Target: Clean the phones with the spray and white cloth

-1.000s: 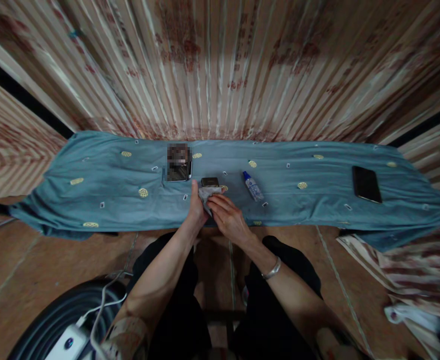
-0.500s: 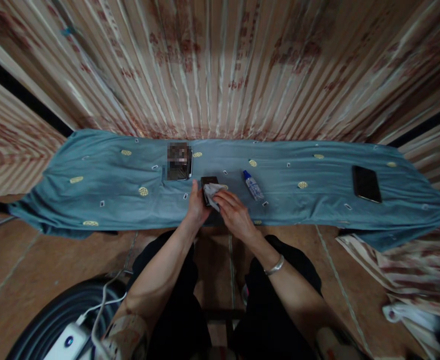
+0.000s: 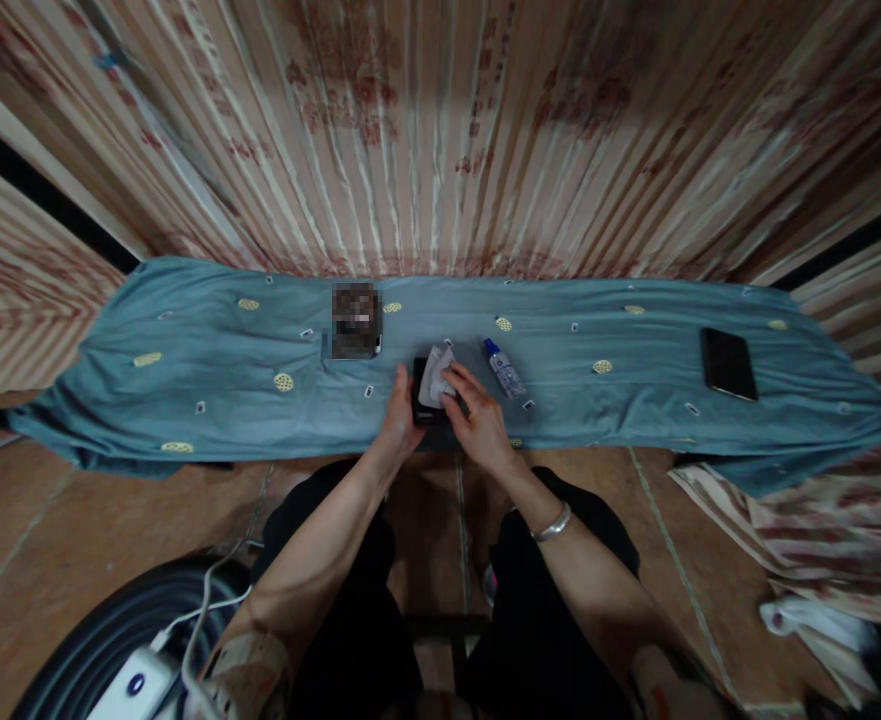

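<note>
Shifts the pale cloth (image 3: 435, 378) farther up the black case (image 3: 429, 416) than half a second ago; clasps the case's left side with the left hand (image 3: 400, 417), thumb straight; holds the cloth under bent fingers of the right hand (image 3: 483, 425), near the blue-capped bottle (image 3: 505, 370).

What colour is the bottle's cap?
Blue; the cap shows best in the head view.
</note>
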The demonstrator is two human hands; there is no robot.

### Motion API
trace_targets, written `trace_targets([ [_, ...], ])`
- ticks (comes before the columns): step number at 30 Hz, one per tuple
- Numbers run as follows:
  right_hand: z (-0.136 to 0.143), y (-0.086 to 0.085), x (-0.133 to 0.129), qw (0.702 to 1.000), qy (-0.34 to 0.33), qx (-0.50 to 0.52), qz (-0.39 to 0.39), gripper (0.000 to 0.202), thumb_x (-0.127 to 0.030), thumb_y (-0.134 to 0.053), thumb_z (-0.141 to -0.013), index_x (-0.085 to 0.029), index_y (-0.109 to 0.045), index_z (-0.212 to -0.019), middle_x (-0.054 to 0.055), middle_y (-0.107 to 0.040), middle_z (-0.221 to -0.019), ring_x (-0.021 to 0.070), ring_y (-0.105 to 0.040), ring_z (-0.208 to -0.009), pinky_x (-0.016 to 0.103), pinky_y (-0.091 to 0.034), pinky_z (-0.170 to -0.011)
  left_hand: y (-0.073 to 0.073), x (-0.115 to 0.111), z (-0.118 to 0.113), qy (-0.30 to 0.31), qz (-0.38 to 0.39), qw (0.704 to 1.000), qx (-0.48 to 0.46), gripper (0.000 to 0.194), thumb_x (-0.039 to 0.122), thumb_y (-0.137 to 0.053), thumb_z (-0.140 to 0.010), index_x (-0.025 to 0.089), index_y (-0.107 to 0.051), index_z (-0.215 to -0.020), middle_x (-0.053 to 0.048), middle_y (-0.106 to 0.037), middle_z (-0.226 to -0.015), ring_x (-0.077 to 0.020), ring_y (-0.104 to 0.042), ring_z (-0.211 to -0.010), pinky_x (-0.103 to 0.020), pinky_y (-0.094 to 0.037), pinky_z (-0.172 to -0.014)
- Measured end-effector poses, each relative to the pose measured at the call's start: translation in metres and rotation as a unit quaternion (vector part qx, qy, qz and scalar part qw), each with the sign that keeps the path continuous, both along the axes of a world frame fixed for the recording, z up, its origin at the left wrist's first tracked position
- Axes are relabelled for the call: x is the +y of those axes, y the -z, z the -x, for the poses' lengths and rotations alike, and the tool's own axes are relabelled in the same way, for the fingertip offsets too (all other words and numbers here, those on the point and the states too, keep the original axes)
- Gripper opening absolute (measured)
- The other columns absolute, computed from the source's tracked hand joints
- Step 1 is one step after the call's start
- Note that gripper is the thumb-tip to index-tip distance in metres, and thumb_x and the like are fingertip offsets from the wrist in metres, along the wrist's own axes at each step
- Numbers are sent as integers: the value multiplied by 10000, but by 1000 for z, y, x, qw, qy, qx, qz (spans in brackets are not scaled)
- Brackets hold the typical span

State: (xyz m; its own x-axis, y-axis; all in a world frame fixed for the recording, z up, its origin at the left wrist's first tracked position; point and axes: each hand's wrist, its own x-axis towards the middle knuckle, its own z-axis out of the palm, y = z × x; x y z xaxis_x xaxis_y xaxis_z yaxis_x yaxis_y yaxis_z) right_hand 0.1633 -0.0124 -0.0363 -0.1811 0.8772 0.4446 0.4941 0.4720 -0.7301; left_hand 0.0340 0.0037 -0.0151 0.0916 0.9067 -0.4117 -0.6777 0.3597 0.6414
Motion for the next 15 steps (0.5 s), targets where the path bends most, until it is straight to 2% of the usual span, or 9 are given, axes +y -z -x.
trace_targets([
  [6,-3,4,8,1000,5,17,7,364,-262,-509,-952,-230,-627,-1295,110,-603,-1412,224,-559,-1326,434,-441,-1130,-2,-2,-3,8,10,1000,-13,575,547,-315,-996,145,-687,-1168,-117,-756,-1066,-265,-691,-1071,-355,-549,-903],
  [12,8,6,-5,999,-34,-10,3,354,-257,-477,-979,-229,-634,-1296,110,-600,-1416,213,-551,-1337,420,-434,-1148,-3,9,11,-38,19,999,-10,562,553,-341,-991,126,-706,-1017,-112,-765,-929,-222,-720,-908,-298,-558,-792],
  [15,12,7,-11,998,-45,-35,-5,372,-264,-486,-982,-225,-611,-1330,112,-575,-1441,222,-533,-1354,428,-424,-1166,-3,12,15,-49,13,999,-12,558,546,-344,-994,119,-703,-965,-118,-762,-911,-218,-721,-898,-294,-555,-790],
])
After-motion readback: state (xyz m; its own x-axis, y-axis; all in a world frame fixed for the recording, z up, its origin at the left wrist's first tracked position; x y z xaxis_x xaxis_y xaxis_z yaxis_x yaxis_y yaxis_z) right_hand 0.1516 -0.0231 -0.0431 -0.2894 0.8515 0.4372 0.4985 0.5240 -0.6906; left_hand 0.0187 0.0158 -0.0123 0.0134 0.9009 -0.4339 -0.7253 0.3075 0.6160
